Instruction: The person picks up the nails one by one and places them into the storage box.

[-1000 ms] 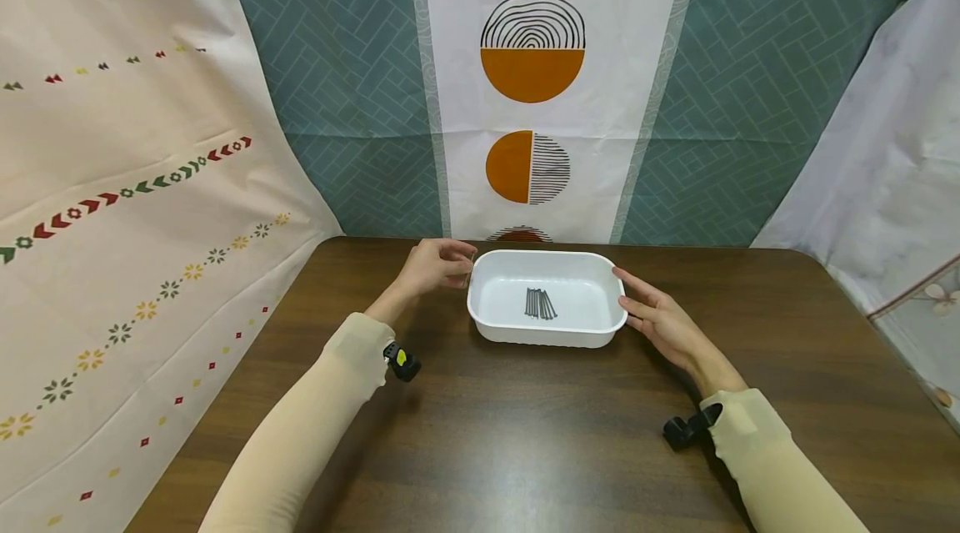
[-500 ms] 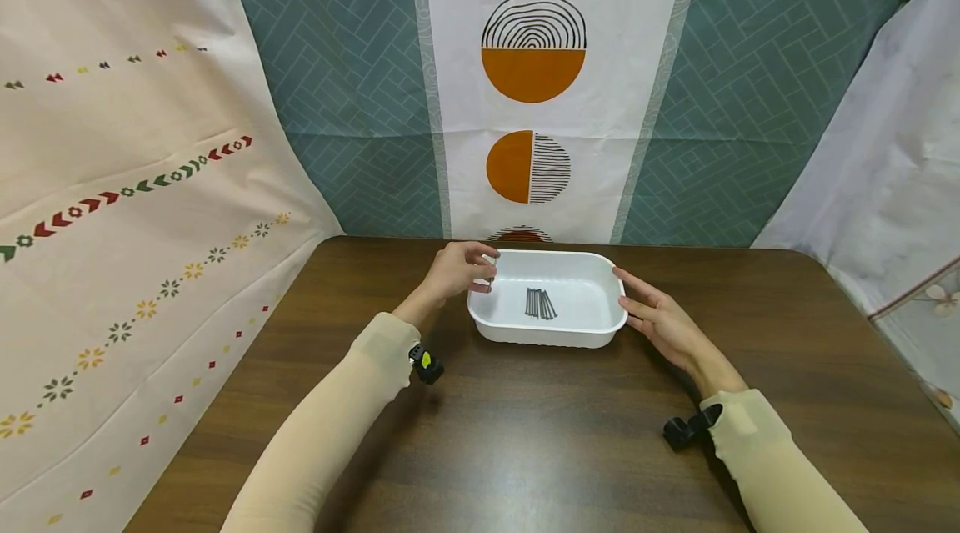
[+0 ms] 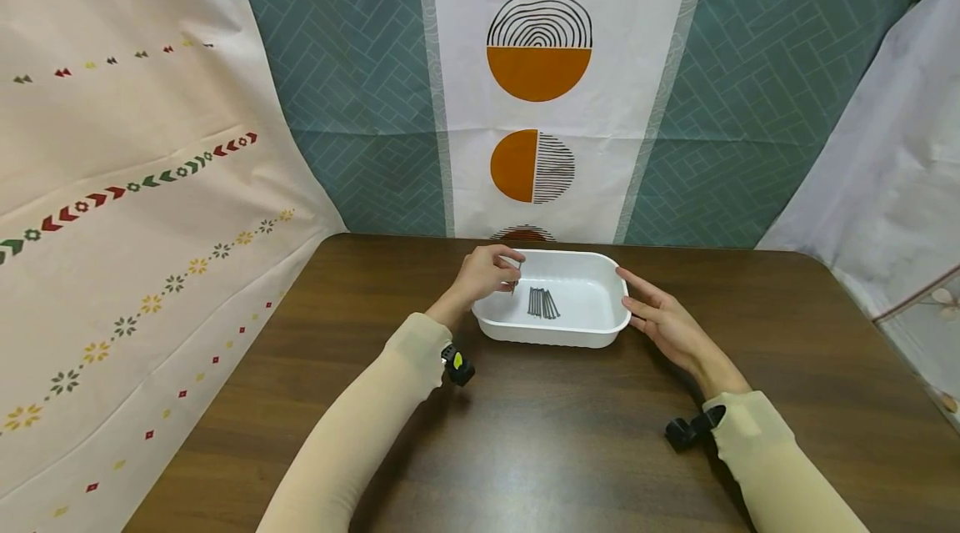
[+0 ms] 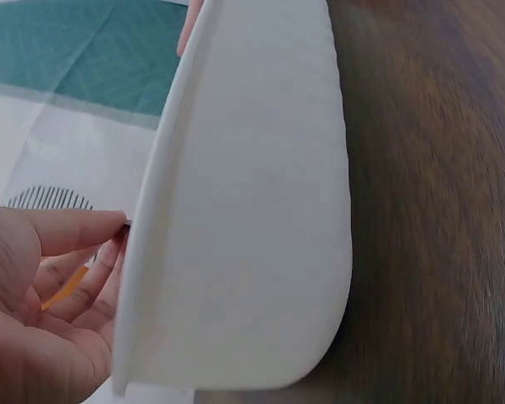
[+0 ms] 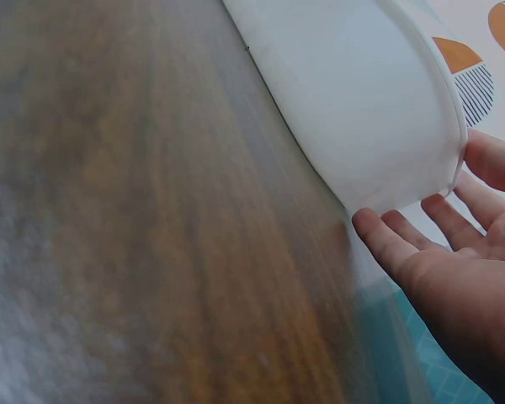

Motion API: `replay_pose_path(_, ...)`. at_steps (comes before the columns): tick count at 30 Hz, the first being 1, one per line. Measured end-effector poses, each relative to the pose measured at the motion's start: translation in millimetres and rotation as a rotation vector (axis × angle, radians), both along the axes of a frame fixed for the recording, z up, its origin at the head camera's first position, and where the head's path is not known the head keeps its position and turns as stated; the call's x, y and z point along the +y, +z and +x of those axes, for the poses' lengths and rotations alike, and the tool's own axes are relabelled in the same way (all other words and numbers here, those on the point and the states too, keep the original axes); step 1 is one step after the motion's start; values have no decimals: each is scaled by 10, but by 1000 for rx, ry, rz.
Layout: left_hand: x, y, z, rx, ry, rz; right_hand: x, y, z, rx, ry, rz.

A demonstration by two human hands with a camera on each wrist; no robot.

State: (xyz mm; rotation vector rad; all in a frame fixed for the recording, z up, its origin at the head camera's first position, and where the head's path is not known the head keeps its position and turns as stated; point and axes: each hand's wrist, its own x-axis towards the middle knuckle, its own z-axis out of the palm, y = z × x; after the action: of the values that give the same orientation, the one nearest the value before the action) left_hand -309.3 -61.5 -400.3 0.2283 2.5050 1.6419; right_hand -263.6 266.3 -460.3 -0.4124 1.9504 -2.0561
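My left hand (image 3: 487, 273) is over the left end of a white plastic tray (image 3: 551, 338), pinching a thin grey nail (image 3: 513, 287) upright between thumb and fingers. Inside the tray, several similar nails (image 3: 542, 304) lie side by side near the middle. In the left wrist view the tray's wall (image 4: 244, 194) hides most of the held nail; only a dark end (image 4: 127, 224) shows at the fingertips. At the tray's right end, my right hand (image 3: 666, 324) rests its spread, fairly straight fingers against the outer wall and rim, as the right wrist view also shows with its fingertips (image 5: 366, 220).
The tray stands on a brown wooden table (image 3: 570, 433), close to its far edge. Behind hangs a green and white patterned cloth (image 3: 360, 99). Pale cloths flank the table, a cream one (image 3: 150, 224) on the left and a white one (image 3: 900, 133) on the right.
My left hand has moved right, from beside the tray's left rim to over its inside, carrying the nail. The right hand stays at the tray's right end.
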Motion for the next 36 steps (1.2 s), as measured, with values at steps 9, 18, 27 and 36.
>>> replay_pose_path(9, 159, -123, -63, -27, 32, -41, 0, 7, 3, -7, -3, 4)
replay_pose_path(18, 272, -182, -73, -50, 74, -95, 7, 10, 0, -7, 1, 8)
replay_pose_path(27, 335, -268, -70, -75, 87, -222, -2, 10, -3, -11, 1, 12)
replay_pose_path(36, 348, -232, -40, -39, 61, -458, 0, 5, -4, -14, -4, 15)
